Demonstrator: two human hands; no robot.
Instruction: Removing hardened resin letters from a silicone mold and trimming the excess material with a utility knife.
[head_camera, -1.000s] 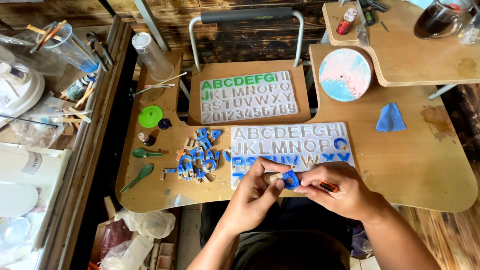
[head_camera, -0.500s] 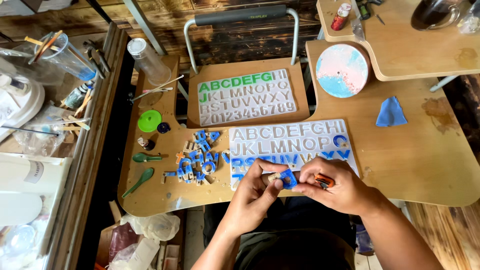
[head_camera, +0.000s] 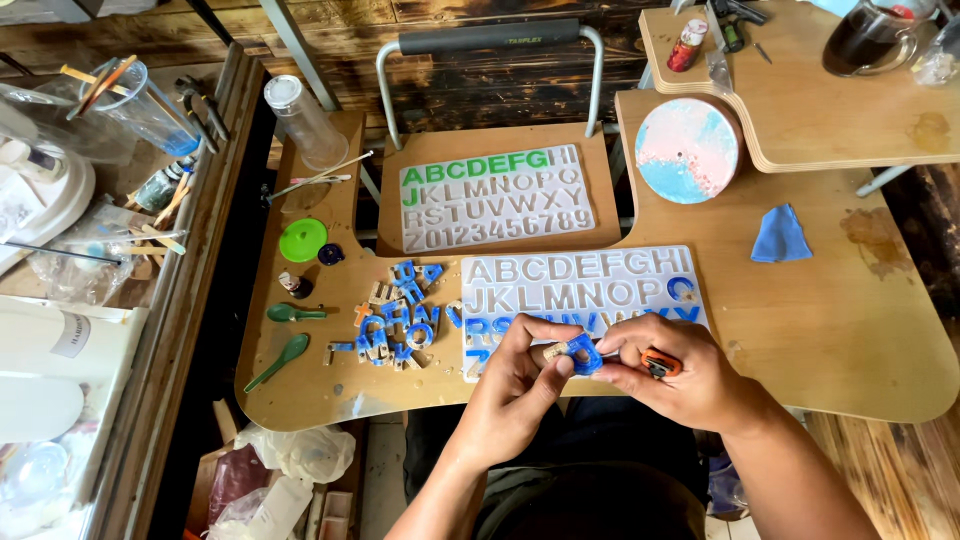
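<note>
Pinching a small blue cast letter (head_camera: 583, 353) between thumb and fingertips, the left hand (head_camera: 520, 375) is holding it just above the near edge of the wooden table (head_camera: 850, 330). The right hand (head_camera: 680, 365) is closing around an orange-handled tool (head_camera: 660, 363) and touching the same letter. Directly behind both hands is lying a clear alphabet mould (head_camera: 580, 295), partly filled with blue. A heap of 2-tone loose letters (head_camera: 395, 325) is sitting just left of it.
</note>
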